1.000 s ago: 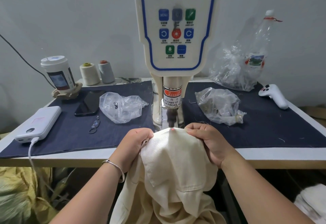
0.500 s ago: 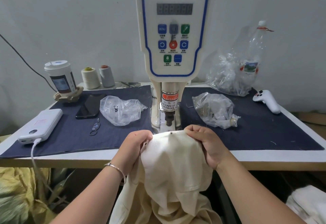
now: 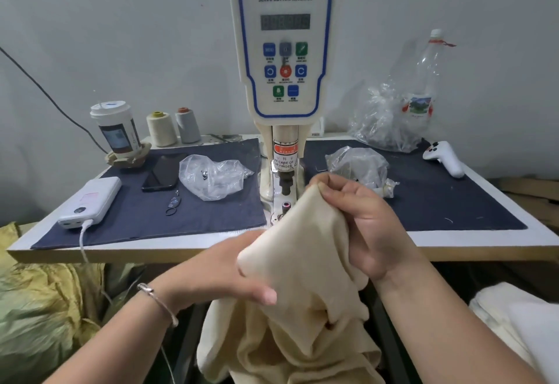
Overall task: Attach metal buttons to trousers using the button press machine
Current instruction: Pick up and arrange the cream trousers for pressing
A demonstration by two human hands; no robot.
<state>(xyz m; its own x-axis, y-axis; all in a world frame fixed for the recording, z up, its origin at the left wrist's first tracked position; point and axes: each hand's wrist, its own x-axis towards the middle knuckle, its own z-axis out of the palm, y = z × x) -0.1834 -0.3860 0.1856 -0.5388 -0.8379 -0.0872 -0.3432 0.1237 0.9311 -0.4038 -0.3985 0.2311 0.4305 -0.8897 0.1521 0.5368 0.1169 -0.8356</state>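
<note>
The cream trousers (image 3: 302, 247) hang in front of the table edge, lifted off the button press machine (image 3: 284, 51). My right hand (image 3: 363, 220) pinches the top corner of the fabric just right of the machine's press head (image 3: 286, 182). Lower down, my left hand (image 3: 230, 271) grips the cloth at the table's front edge, thumb on top. The lower die (image 3: 286, 205) with a small metal part on it shows bare beside the fabric. Two clear plastic bags, one on the left (image 3: 211, 176) and one on the right (image 3: 358, 166), lie on either side of the machine.
On the dark blue mat (image 3: 151, 214) lie a white power bank (image 3: 90, 202) with cable, a black phone (image 3: 161, 173), a key ring (image 3: 172, 205), a cup (image 3: 116, 128) and two thread cones (image 3: 174, 128). A white controller (image 3: 444, 158), a bottle (image 3: 423, 81) and crumpled plastic sit right.
Both hands pulled the trousers back off the die toward me. My right hand lifted the fabric corner up, and my left hand dropped lower to the table edge. The die is now uncovered.
</note>
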